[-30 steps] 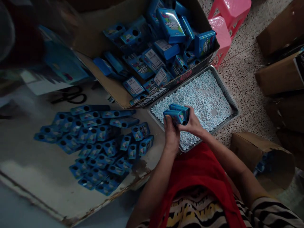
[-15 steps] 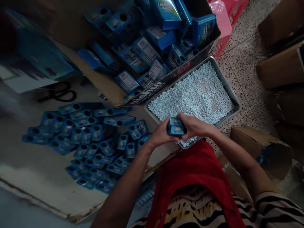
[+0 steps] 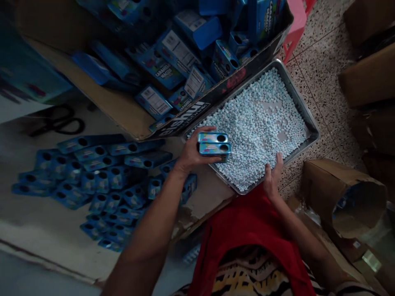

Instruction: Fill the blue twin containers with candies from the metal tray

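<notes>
My left hand (image 3: 190,150) grips two small blue cartons (image 3: 213,144) side by side, each with a dark round hole in the end facing me. They are over the left side of a metal tray (image 3: 313,133) spread with small pale blue and white candies (image 3: 253,123). My right hand (image 3: 273,176) is at the tray's near right edge, its fingers apart and nothing seen in them. Whether it touches the rim I cannot tell. Many more blue cartons (image 3: 101,181) stand packed together on the table to the left, their holes facing up.
A large cardboard box (image 3: 123,119) full of blue cartons stands behind the tray. Black scissors (image 3: 61,121) lie at the left. A pink stool (image 3: 298,20) is at the back. An open cardboard box (image 3: 327,181) and other boxes stand on the speckled floor at right.
The two cartons were between both hands; now only my left hand has them, shifted left and up. My right hand has let go and moved right to the tray's near edge.
</notes>
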Demonstrator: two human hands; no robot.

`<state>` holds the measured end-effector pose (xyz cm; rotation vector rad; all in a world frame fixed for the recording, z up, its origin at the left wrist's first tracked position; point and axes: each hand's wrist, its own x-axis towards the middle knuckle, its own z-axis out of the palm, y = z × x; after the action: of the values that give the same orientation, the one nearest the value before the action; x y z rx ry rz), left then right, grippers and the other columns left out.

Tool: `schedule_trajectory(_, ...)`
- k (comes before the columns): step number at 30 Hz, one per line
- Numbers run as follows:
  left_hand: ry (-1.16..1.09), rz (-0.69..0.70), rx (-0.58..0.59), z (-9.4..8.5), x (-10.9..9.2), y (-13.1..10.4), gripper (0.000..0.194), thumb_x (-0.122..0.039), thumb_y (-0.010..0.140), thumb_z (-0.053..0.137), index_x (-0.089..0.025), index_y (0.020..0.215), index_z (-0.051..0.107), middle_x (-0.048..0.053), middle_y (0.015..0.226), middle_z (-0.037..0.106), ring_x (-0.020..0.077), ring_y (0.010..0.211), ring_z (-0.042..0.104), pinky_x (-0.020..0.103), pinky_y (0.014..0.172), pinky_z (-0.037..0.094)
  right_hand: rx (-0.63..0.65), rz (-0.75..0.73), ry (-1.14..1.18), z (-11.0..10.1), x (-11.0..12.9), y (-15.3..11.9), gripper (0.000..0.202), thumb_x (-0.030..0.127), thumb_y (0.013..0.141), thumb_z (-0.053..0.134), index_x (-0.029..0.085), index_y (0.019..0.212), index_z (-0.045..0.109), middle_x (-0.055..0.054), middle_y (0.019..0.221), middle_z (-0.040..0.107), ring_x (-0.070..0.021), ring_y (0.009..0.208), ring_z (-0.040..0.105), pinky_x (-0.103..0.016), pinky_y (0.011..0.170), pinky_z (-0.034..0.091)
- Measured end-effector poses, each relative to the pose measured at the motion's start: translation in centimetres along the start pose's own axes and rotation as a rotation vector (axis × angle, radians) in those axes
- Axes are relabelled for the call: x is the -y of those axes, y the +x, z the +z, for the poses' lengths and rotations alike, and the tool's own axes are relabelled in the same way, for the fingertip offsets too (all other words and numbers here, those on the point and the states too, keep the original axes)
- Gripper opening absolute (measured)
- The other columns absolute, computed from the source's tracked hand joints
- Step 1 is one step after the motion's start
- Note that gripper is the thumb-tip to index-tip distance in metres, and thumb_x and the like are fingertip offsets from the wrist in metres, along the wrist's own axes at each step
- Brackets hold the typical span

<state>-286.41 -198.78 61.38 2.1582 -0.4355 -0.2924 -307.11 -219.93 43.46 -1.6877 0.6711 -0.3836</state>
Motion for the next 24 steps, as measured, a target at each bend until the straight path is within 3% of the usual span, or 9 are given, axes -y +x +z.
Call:
schedule_trajectory(3, 0.072, 0.13, 0.295, 0.1, -2.1, 6.1, 0.113, -0.048, 0.032, 0.112, -0.022, 0.135, 0.075, 0.015, 0.142, 0.073, 0.0437, 0.13, 0.071, 0.063, 0.117, 0.059, 0.022, 0.111, -0.064, 2.7, -0.7, -3.8, 0.078, 0.061, 0.112, 0.032, 0.019, 0.176, 0.018, -0.023, 0.186, 0.013, -0.0338, 0.176, 0.013, -0.07, 0.138, 0.02)
schedule_trajectory(5, 0.081, 0.105, 0.458, 1.0, -2.3, 10.1, 0.121, -0.051, 0.037, 0.111, -0.016, 0.146, 0.069, 0.014, 0.137, 0.076, 0.04, 0.125, 0.074, 0.063, 0.117, 0.058, 0.022, 0.134, -0.099, 4.5, -0.7, -5.0, 0.081, 0.062, 0.112, 0.032, 0.017, 0.177, 0.013, -0.024, 0.187, 0.005, -0.0343, 0.177, 0.006, -0.07, 0.138, 0.02)
schedule_trajectory(7, 0.104, 0.081, 0.527, 2.2, -1.2, 12.8, 0.13, -0.052, 0.039, 0.11, -0.009, 0.152, 0.062, 0.016, 0.143, 0.073, 0.0388, 0.132, 0.07, 0.066, 0.123, 0.051, -0.005, 0.134, -0.13, 6.0, -0.7, -5.2, 0.082, 0.062, 0.113, 0.032, 0.015, 0.177, 0.012, -0.025, 0.187, 0.002, -0.0345, 0.177, 0.003, -0.069, 0.138, 0.021)
schedule_trajectory(9, 0.114, 0.095, 0.535, 3.1, 0.3, 13.8, 0.133, -0.049, 0.039, 0.111, -0.006, 0.153, 0.06, 0.019, 0.157, 0.064, 0.0403, 0.148, 0.058, 0.067, 0.133, 0.036, -0.062, 0.123, -0.155, 7.5, -0.8, -4.7, 0.082, 0.062, 0.113, 0.028, 0.014, 0.177, 0.012, -0.027, 0.186, 0.006, -0.0348, 0.176, 0.006, -0.07, 0.137, 0.022)
schedule_trajectory(11, 0.04, 0.098, 0.529, 3.5, 1.6, 13.1, 0.129, -0.045, 0.042, 0.111, -0.009, 0.155, 0.059, 0.017, 0.168, 0.055, 0.0399, 0.157, 0.05, 0.064, 0.138, 0.028, -0.139, 0.097, -0.155, 8.8, -0.7, -3.8, 0.081, 0.062, 0.113, 0.026, 0.014, 0.177, 0.013, -0.027, 0.184, 0.013, -0.0346, 0.176, 0.011, -0.07, 0.136, 0.025)
schedule_trajectory(14, -0.16, 0.016, 0.505, 3.5, 2.6, 10.6, 0.126, -0.044, 0.051, 0.11, -0.019, 0.161, 0.056, 0.014, 0.164, 0.06, 0.0391, 0.147, 0.06, 0.062, 0.133, 0.039, -0.259, 0.049, -0.114, 10.5, -0.4, -1.8, 0.078, 0.06, 0.113, 0.023, 0.016, 0.177, 0.014, -0.026, 0.182, 0.018, -0.034, 0.174, 0.017, -0.07, 0.134, 0.029)
schedule_trajectory(17, -0.311, -0.055, 0.385, 4.3, 2.9, 8.1, 0.118, -0.048, 0.049, 0.11, -0.026, 0.155, 0.064, 0.01, 0.154, 0.068, 0.0405, 0.141, 0.064, 0.058, 0.128, 0.046, -0.351, 0.003, -0.029, 11.8, 0.2, 0.3, 0.073, 0.054, 0.113, 0.022, 0.018, 0.176, 0.02, -0.023, 0.18, 0.025, -0.0333, 0.172, 0.024, -0.07, 0.133, 0.033)
schedule_trajectory(20, -0.45, -0.12, 0.316, 6.3, 3.3, 6.3, 0.113, -0.054, 0.047, 0.108, -0.032, 0.15, 0.068, 0.007, 0.152, 0.069, 0.0399, 0.143, 0.063, 0.053, 0.125, 0.049, -0.398, -0.025, 0.11, 12.6, 1.1, 2.4, 0.068, 0.048, 0.113, 0.022, 0.021, 0.175, 0.024, -0.019, 0.178, 0.032, -0.0305, 0.17, 0.031, -0.067, 0.132, 0.037)
schedule_trajectory(24, -0.486, -0.211, 0.31, 10.0, 3.5, 4.6, 0.101, -0.058, 0.049, 0.1, -0.028, 0.141, 0.073, 0.009, 0.143, 0.074, 0.0402, 0.133, 0.07, 0.054, 0.113, 0.059, -0.343, 0.0, 0.286, 12.8, 2.2, 5.2, 0.069, 0.045, 0.112, 0.012, 0.021, 0.176, 0.025, -0.015, 0.177, 0.036, -0.0257, 0.17, 0.031, -0.064, 0.136, 0.031)
